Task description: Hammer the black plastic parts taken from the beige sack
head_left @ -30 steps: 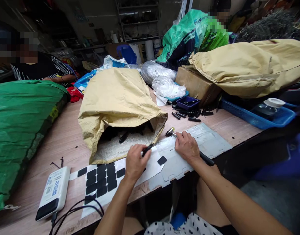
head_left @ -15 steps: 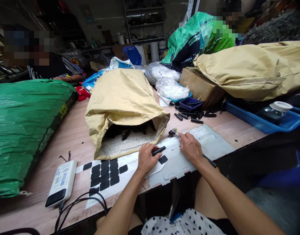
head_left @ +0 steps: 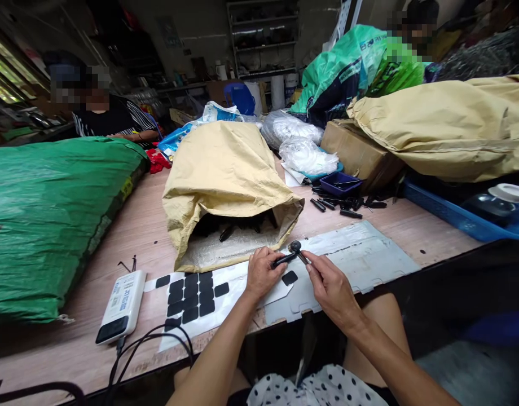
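Note:
My left hand (head_left: 262, 274) is closed around a slim black tube (head_left: 284, 260), whose free end points right. In my right hand (head_left: 333, 287) is a small hammer (head_left: 295, 246) with a dark head and metal shaft. The hammer's head is at the tube's right end; whether they touch I cannot tell. Both hands are over a grey-white board (head_left: 361, 254) at the table's front edge. Just below the tube lies a black rounded-square pad (head_left: 290, 277). A white sheet (head_left: 225, 321) with several similar black pads lies left of my left hand.
A yellow sack (head_left: 225, 169) opens toward me, dark parts inside. Several black tubes (head_left: 350, 214) lie near a purple tray (head_left: 339, 183). A green sack (head_left: 65, 214), a cabled white power bank (head_left: 122, 307) and a blue tray (head_left: 449, 208) surround the work. Another person (head_left: 115, 121) sits back left.
My right hand has turned and brought the hammer's head down and left to the tube's end. The left hand keeps its hold. The whole view has shifted slightly.

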Demonstrator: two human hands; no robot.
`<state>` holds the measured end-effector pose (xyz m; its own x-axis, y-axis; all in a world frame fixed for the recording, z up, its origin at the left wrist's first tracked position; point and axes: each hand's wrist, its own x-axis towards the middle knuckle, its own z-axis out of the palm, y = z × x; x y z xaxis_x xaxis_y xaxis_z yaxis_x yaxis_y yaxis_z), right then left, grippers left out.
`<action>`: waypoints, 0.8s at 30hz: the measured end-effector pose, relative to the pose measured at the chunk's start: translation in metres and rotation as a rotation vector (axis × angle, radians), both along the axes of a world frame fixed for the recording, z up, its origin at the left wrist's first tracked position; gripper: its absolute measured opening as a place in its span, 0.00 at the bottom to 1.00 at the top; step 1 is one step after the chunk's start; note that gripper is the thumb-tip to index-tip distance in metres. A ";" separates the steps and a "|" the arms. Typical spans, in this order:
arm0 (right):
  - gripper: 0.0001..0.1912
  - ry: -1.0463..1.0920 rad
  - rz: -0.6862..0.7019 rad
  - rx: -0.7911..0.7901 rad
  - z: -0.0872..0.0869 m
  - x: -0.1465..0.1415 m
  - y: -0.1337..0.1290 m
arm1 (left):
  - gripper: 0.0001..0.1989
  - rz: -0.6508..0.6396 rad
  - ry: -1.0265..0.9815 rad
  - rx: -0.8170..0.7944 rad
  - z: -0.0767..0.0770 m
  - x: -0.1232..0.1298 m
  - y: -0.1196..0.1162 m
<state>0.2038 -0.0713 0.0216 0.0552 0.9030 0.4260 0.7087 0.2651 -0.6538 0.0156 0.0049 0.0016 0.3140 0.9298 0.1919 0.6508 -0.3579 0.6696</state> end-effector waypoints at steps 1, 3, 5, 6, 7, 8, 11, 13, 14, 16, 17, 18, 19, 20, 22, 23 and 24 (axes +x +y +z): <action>0.20 -0.007 0.005 0.004 -0.002 -0.001 -0.001 | 0.12 0.002 0.004 0.004 0.000 0.000 0.000; 0.20 -0.037 0.021 -0.002 -0.006 -0.001 -0.002 | 0.12 0.011 0.012 0.010 0.000 0.000 -0.001; 0.20 -0.069 0.020 -0.020 -0.008 -0.001 -0.002 | 0.12 0.013 0.014 0.011 0.000 0.000 -0.001; 0.20 -0.078 0.016 -0.026 -0.008 -0.001 -0.002 | 0.12 0.014 0.014 0.010 0.000 0.000 -0.001; 0.20 -0.079 0.012 -0.025 -0.007 -0.002 -0.003 | 0.13 0.013 0.013 0.008 0.001 0.000 -0.001; 0.20 -0.073 0.013 -0.021 -0.006 -0.003 -0.003 | 0.13 0.011 0.012 0.006 0.001 0.000 -0.001; 0.21 -0.058 0.051 -0.015 0.000 -0.009 -0.005 | 0.10 0.002 0.021 0.005 0.003 0.000 -0.002; 0.21 -0.075 0.077 -0.037 0.002 -0.015 -0.007 | 0.06 -0.008 0.034 0.002 0.005 -0.001 -0.002; 0.22 -0.088 0.082 -0.052 0.001 -0.017 -0.008 | 0.05 -0.010 0.042 -0.002 0.006 -0.001 -0.002; 0.22 -0.102 0.077 -0.066 0.000 -0.016 -0.008 | 0.05 -0.009 0.047 -0.015 0.008 -0.001 -0.002; 0.21 -0.101 0.067 -0.062 -0.001 -0.013 -0.007 | 0.06 -0.006 0.046 -0.019 0.008 -0.001 -0.003; 0.21 -0.098 0.052 -0.056 -0.001 -0.009 -0.006 | 0.08 -0.004 0.043 -0.022 0.009 -0.001 -0.003; 0.21 -0.096 0.030 -0.048 -0.001 -0.002 -0.004 | 0.10 -0.002 0.038 -0.023 0.009 0.000 -0.003; 0.20 -0.095 0.001 -0.040 0.001 0.005 -0.001 | 0.12 0.003 0.031 -0.024 0.009 0.000 -0.003; 0.19 -0.094 -0.060 -0.034 0.006 0.017 0.003 | 0.17 0.022 0.010 -0.027 0.009 0.001 -0.003; 0.19 -0.091 -0.078 -0.030 0.009 0.022 0.005 | 0.19 0.036 -0.004 -0.033 0.009 0.001 -0.003; 0.19 -0.086 -0.078 -0.025 0.012 0.023 0.006 | 0.20 0.049 -0.018 -0.040 0.009 0.001 -0.004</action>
